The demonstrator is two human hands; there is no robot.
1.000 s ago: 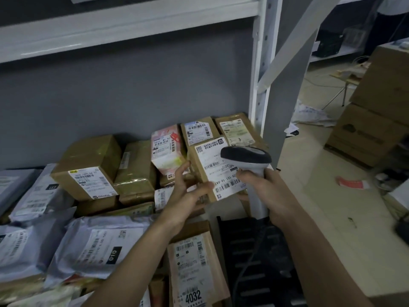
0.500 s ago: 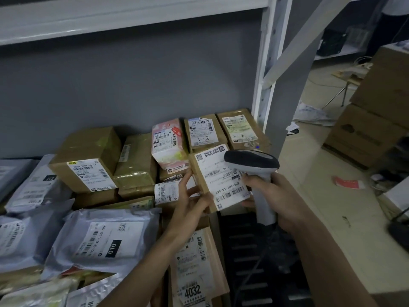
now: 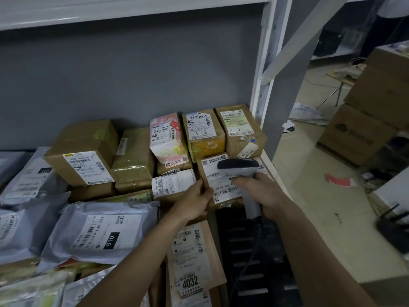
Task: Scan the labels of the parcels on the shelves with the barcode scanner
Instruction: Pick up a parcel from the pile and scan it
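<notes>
Your shelf (image 3: pixel 269 171) ends at the white upright post (image 3: pixel 261 89). Left of that post, brown cardboard boxes (image 3: pixel 239 127) stand in a row along the grey back wall, one marked 3-3 nearest it, then one marked 3-2 (image 3: pixel 202 134). Further left of the post, grey mailer bags (image 3: pixel 99 231) lie flat. Right of the post you see the pale floor (image 3: pixel 321 196), with a red slip (image 3: pixel 338 180) lying on it.

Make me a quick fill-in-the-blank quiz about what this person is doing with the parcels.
1. The right hand grips the barcode ____.
2. The left hand holds a brown ____ with a white label.
3. The grey mailer bag bears a black tag reading ____.
4. The brown envelope nearest the camera shows the number ____.

Missing words: scanner; parcel; 010; 4032
</notes>
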